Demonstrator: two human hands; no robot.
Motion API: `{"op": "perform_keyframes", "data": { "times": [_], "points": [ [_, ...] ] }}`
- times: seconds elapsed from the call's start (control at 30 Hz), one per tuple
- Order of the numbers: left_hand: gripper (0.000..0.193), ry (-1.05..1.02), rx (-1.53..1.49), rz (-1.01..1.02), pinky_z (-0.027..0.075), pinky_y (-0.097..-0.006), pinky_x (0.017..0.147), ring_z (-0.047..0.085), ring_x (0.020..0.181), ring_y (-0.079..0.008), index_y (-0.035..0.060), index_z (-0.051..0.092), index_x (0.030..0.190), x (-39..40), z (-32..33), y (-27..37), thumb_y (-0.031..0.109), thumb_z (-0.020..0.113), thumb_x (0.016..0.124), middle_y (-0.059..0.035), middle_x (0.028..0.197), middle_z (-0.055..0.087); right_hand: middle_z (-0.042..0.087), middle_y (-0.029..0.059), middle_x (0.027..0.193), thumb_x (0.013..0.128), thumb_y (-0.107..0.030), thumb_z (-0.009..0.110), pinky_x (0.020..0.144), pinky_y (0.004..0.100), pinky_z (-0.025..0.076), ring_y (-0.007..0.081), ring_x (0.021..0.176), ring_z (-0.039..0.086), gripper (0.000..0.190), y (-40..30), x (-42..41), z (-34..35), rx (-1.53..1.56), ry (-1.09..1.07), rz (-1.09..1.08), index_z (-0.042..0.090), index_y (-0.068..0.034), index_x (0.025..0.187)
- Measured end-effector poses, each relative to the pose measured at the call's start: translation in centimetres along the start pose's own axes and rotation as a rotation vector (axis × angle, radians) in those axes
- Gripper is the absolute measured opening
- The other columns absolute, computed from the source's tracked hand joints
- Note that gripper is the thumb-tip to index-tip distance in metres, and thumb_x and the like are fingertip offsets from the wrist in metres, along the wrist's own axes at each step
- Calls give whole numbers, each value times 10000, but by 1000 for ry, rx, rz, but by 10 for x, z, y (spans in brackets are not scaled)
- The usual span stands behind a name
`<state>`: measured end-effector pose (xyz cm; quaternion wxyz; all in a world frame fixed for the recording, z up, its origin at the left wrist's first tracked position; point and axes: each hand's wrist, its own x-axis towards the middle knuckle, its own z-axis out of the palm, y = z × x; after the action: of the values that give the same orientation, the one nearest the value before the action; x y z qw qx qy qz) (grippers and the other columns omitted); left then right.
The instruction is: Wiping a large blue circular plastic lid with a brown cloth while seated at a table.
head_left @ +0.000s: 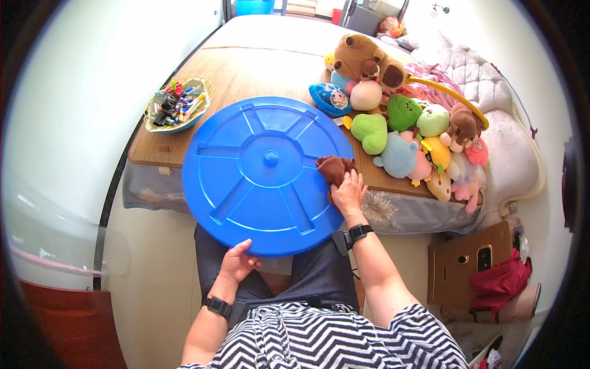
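A large round blue plastic lid point(272, 203) with a central knob and raised ribs lies across my lap and the near edge of the bed. My left hand point(238, 264) grips its near rim, thumb on top and fingers curled beneath. At the lid's right side my right hand point(349, 191) holds a crumpled brown cloth point(335, 169) against the lid's surface near the rim. Part of the cloth is hidden under the fingers.
Plush toys point(398, 154) are heaped on the right of the bed mat point(230, 69), beside a padded headboard point(502, 147). A basket point(179, 124) full of pens stands at the left. A brown safe-like cabinet point(454, 276) with a dark red cloth point(500, 281) sits at lower right.
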<state>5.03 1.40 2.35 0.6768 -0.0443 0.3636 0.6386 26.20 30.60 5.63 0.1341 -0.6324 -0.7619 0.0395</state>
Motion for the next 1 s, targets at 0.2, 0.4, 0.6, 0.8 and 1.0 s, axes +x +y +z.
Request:
{"op": "perform_keyframes", "data": {
  "times": [0.2, 0.4, 0.6, 0.8, 1.0],
  "points": [
    [266, -2, -69, 15, 486, -396, 617, 515, 514, -167, 103, 570, 1099, 0, -12, 2, 248, 615, 880, -54, 860, 662, 359, 148, 1470, 756, -329, 721, 1096, 641, 199, 379, 1410, 226, 622, -25, -82, -23, 11, -75, -243, 534, 6, 1246],
    [252, -13, -26, 17, 486, -389, 607, 509, 503, -165, 101, 577, 1075, -2, -8, 4, 257, 610, 880, -57, 838, 658, 312, 242, 1478, 781, -422, 701, 1083, 658, 197, 402, 1407, 215, 665, -38, -94, -34, -68, -103, -217, 536, 27, 1242],
    [221, 9, 1, 11, 493, -387, 602, 501, 491, -166, 108, 592, 1026, 1, -9, 4, 269, 614, 878, -52, 811, 653, 241, 225, 1531, 809, -514, 658, 1075, 674, 214, 398, 1429, 180, 729, -32, -8, -15, -10, -97, -32, 522, 43, 1260],
    [218, 42, -14, 37, 477, -386, 604, 486, 481, -166, 107, 583, 1022, -1, -3, 3, 263, 613, 873, -46, 793, 643, 256, 223, 1526, 831, -540, 617, 1099, 610, 235, 382, 1427, 190, 773, -34, -28, 7, 1, 0, -60, 493, 76, 1282],
    [226, 41, -42, 46, 443, -375, 559, 476, 469, -162, 104, 574, 1021, -4, -4, 4, 262, 617, 866, -39, 741, 622, 377, 215, 1462, 742, -449, 726, 1118, 560, 240, 369, 1392, 290, 758, -24, -95, -16, 81, -27, -328, 514, 42, 1280]
  ]
}}
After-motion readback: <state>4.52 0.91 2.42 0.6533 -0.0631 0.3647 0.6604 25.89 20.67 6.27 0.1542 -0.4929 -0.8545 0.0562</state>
